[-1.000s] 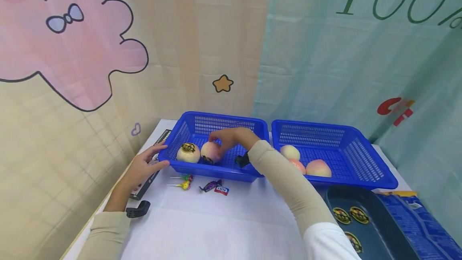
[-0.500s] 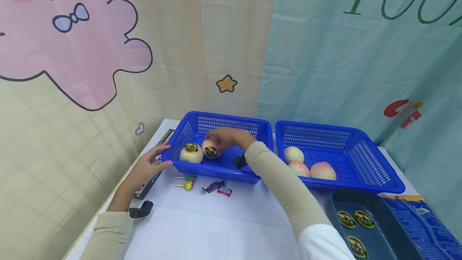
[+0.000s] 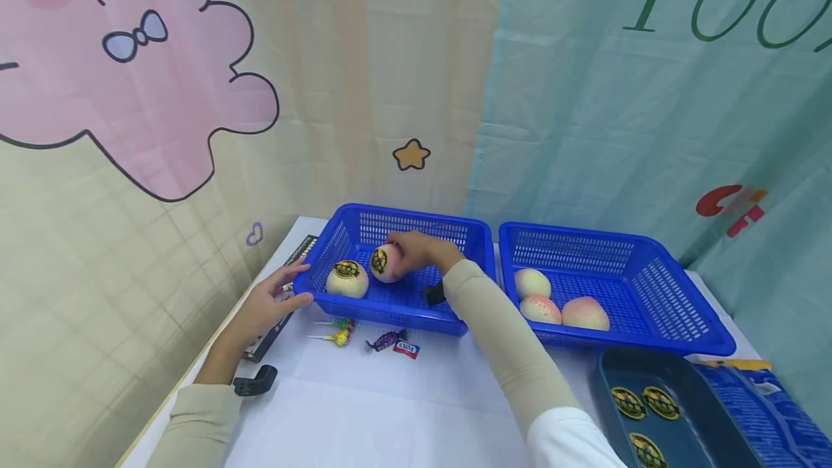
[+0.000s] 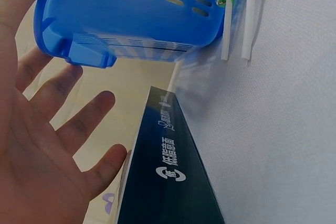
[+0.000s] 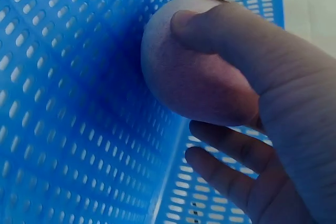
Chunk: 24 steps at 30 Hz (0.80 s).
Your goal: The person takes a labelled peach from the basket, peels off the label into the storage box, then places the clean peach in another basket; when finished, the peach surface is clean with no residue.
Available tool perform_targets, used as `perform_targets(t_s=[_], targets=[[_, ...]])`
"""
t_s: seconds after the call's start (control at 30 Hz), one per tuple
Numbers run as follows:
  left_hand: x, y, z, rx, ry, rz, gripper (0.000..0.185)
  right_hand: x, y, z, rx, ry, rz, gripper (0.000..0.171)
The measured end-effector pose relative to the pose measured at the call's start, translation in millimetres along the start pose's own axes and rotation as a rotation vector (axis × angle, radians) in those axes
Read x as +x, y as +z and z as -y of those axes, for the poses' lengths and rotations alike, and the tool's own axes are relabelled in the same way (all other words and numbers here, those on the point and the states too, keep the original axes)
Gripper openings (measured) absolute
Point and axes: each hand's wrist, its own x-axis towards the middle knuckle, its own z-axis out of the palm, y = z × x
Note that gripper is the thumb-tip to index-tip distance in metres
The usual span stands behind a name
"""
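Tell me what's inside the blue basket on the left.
One stickered peach sits at the left; the right hand grips another stickered peach. The right arm covers part of the basket floor.

1. Left arm: reaches forward from the lower edge, its beige sleeve ending short of the bare wrist.
2. Left hand: spread, palm toward its wrist view; the thumb stands well apart from four slightly bent, fanned fingers.
3. Right arm: slants forward and inward across the body, beige-sleeved below a white upper sleeve.
4. Right hand: back upward, gripping; its bent thumb opposes the curled right fingers, two showing clearly in its wrist view.
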Motion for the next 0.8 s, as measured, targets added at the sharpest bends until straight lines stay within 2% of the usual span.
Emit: perform_targets(t_s=[0.1,0.2,0.3,0.43,0.53,0.6,0.73,0.8], targets=[[1.8,3.6,0.1,0.005,-0.002,0.015,0.057,-10.4,-7.1,-9.0,0.037,-0.033,-0.041,0.062],[2.4,4.6,1.3,0.022,-0.004,0.022,0.058,-30.2,-19.3,-10.6,0.12,-0.09,-0.091,0.065],[3.7,3.6,1.1,0.041,-0.003,0.01,0.058,-60.7,-34.5,-2.4,0.186,-0.193,-0.138,0.068],[6.2,2.6,-1.4,0.045,0.0,0.007,0.059,-114.1,-45.4,13.7,0.199,-0.378,-0.153,0.068],[5.9,2.1,-3.2,0.049,0.005,0.018,0.059,-156.5,-35.7,19.5,0.193,-0.474,-0.118,0.068],[5.2,2.0,-3.1,0.052,0.005,0.016,0.059,-182.2,-22.6,18.8,0.195,-0.496,-0.078,0.069],[4.3,2.6,0.1,0.061,-0.019,0.013,0.061,-225.4,5.3,6.3,0.226,-0.458,0.032,0.067],[4.1,3.8,1.6,0.06,-0.027,0.016,0.062,-241.7,18.2,-4.5,0.267,-0.411,0.091,0.066]])
